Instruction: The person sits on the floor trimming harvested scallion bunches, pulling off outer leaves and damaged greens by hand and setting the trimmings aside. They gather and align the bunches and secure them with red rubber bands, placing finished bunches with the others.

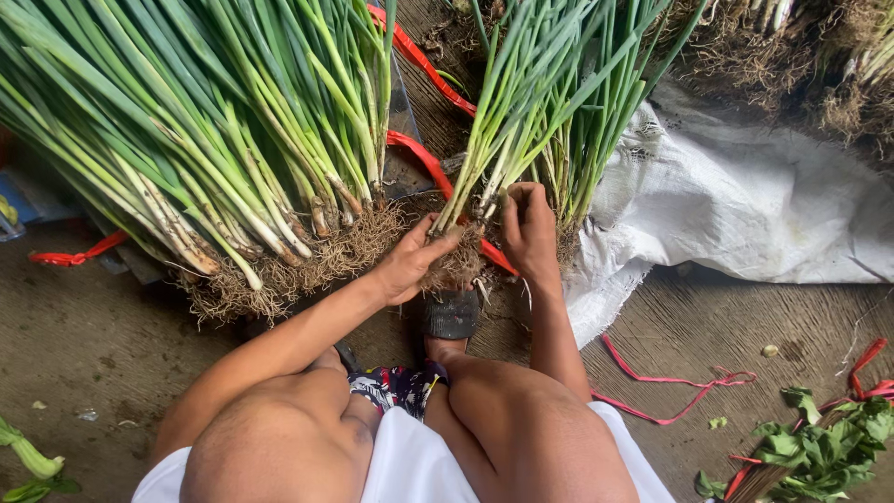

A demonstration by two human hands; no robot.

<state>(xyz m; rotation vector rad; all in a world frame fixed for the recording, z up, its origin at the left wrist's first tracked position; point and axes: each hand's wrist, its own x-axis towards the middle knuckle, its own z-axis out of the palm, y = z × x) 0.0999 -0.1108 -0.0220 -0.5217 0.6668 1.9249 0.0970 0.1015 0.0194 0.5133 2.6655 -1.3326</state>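
Fingers (pixel 430 244) of the left hand (pixel 407 264) are curling around the rooty base of a small bunch of green onions (pixel 521 121), with the thumb lying along the top and the other fingers wrapping underneath into the tangle of roots (pixel 456 268). Fingers of the right hand (pixel 529 233) are pinching down into the same base from the other side, bent at the knuckles and gripping the pale stalk ends just above the roots. Both hands are therefore holding this bunch at its lower end, touching it, neither one closer than the other.

Its long axis is running away from the person, roots near the hands and green leaves fanning upward and slightly rightward toward the top edge. It is standing on the ground just above a dark sandal (pixel 451 315), between a much larger heap of green onions (pixel 205 140) to the left and a white woven sack (pixel 745 214) to the right. Red tie strips (pixel 424 158) are lying between the two bundles.
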